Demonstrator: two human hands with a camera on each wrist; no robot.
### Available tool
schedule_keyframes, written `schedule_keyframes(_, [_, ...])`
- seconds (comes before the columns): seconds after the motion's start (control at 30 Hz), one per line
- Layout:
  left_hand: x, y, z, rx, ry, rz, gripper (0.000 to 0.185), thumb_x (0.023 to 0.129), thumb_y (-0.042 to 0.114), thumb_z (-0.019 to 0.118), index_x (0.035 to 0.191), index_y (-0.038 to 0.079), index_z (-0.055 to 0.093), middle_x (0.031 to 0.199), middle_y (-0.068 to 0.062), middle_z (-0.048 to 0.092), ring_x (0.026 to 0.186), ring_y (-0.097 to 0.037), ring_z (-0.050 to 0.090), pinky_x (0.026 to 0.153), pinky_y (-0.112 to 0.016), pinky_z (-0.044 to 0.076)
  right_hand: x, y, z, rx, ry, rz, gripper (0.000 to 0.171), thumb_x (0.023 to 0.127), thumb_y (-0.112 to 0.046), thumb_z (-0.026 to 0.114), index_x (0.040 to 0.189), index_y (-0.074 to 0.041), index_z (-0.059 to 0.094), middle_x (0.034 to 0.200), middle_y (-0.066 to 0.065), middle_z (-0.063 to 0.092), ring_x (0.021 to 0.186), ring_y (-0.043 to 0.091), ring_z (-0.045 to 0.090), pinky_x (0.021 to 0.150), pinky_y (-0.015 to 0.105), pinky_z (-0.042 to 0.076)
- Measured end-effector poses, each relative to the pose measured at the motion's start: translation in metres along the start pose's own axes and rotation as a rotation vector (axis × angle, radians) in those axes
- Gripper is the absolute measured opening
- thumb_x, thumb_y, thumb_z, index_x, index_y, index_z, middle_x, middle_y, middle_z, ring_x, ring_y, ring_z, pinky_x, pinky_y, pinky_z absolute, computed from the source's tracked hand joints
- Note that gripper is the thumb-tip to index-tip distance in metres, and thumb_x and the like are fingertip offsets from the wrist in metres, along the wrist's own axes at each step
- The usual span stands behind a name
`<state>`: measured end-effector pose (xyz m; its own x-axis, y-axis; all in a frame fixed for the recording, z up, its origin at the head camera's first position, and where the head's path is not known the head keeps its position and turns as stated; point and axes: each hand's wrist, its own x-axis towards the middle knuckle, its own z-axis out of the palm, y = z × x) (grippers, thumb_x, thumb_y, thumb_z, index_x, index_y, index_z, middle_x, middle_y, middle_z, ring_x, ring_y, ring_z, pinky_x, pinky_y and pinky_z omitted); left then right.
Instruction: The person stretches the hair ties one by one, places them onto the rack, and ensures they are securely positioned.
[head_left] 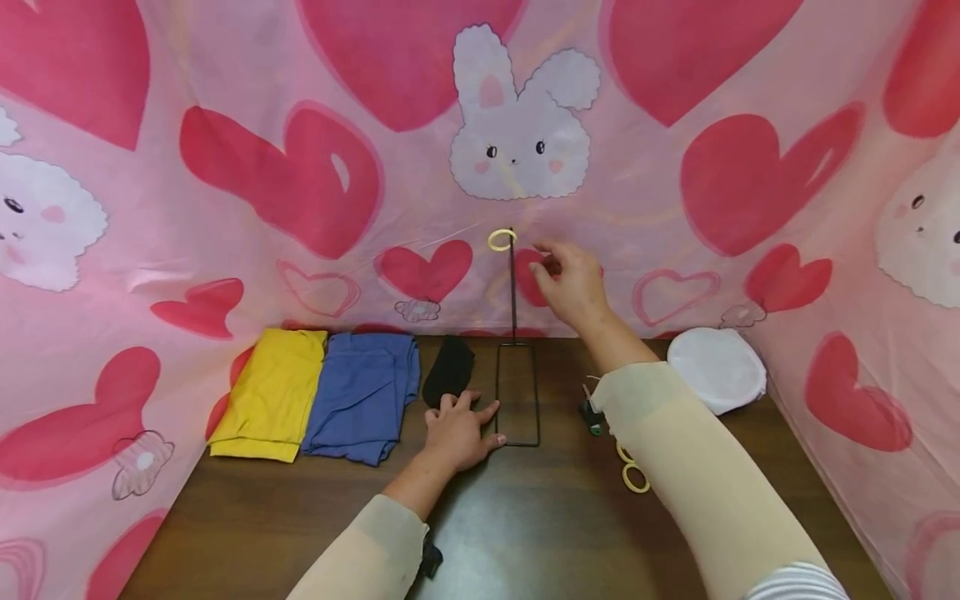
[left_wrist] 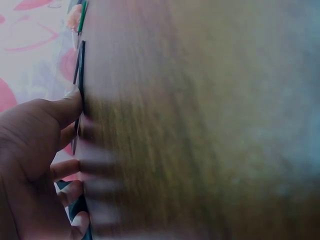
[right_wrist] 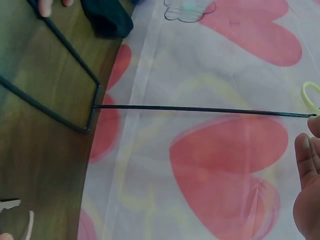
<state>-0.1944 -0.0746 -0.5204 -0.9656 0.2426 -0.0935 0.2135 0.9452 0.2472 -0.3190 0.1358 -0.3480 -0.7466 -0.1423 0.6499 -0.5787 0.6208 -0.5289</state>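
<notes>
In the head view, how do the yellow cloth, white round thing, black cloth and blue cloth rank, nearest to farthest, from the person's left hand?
From the left hand:
1. Black cloth: just beyond it.
2. Blue cloth: to its left.
3. Yellow cloth: farther left, beside the blue cloth.
4. White round thing: over on the far right.
</notes>
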Motion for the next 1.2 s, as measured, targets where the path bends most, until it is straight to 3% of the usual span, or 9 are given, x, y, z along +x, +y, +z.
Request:
schedule_keyframes(0.27, [0.003,-0.003,0.002,0.013,0.004,0.0,0.066,0.093,0.068,0.063,0.153,0.042,0.051,0.161,-0.002,0.039,0.132,-0.036,0.039,0.094,-0.059,0.034,-0.041,0.004,-0.012,0.082,0.02,-0.058,0.029,0.091,-0.005,0.078,0.12,0.001,0.074,0.107,0.016,0.074,0.091,0.027,0.073,0.084,0.045,0.059])
schedule_keyframes(0.5, [0.003,-0.002,-0.001,0.006,0.002,-0.002,0.067,0.092,0.067,0.064,0.153,0.042,0.052,0.16,-0.003,0.04,0.133,-0.036,0.038,0.095,-0.059,0.034,-0.085,0.01,-0.026,0.075,-0.012,-0.034,0.031,0.089,-0.002,0.08,0.12,-0.005,0.076,0.101,0.009,0.074,0.09,0.022,0.072,0.077,0.043,0.06])
schedule_keyframes(0.8, [0.001,-0.001,0.0,-0.02,-0.004,-0.003,0.067,0.092,0.067,0.066,0.152,0.041,0.052,0.16,-0.003,0.04,0.136,-0.037,0.037,0.096,-0.06,0.033,-0.128,0.021,-0.039,0.028,0.0,-0.029,0.031,0.087,-0.009,0.084,0.118,-0.008,0.077,0.103,0.003,0.076,0.093,0.018,0.072,0.084,0.014,0.051])
schedule_keyframes(1.1, [0.0,-0.003,0.001,-0.031,0.007,-0.002,0.067,0.092,0.066,0.066,0.152,0.041,0.052,0.161,-0.002,0.039,0.138,-0.036,0.035,0.096,-0.06,0.032,-0.165,0.031,-0.053,-0.021,-0.036,0.015,0.033,0.087,-0.007,0.084,0.119,-0.009,0.076,0.108,0.0,0.075,0.093,0.019,0.07,0.079,0.008,0.047])
schedule_keyframes(1.2, [0.0,-0.002,0.0,-0.038,0.007,0.003,0.067,0.093,0.065,0.066,0.153,0.04,0.051,0.161,-0.002,0.039,0.14,-0.036,0.035,0.096,-0.06,0.032,-0.176,0.036,-0.058,-0.04,-0.075,-0.004,0.034,0.085,-0.003,0.085,0.117,-0.007,0.076,0.109,0.001,0.075,0.089,0.019,0.069,0.077,0.012,0.049])
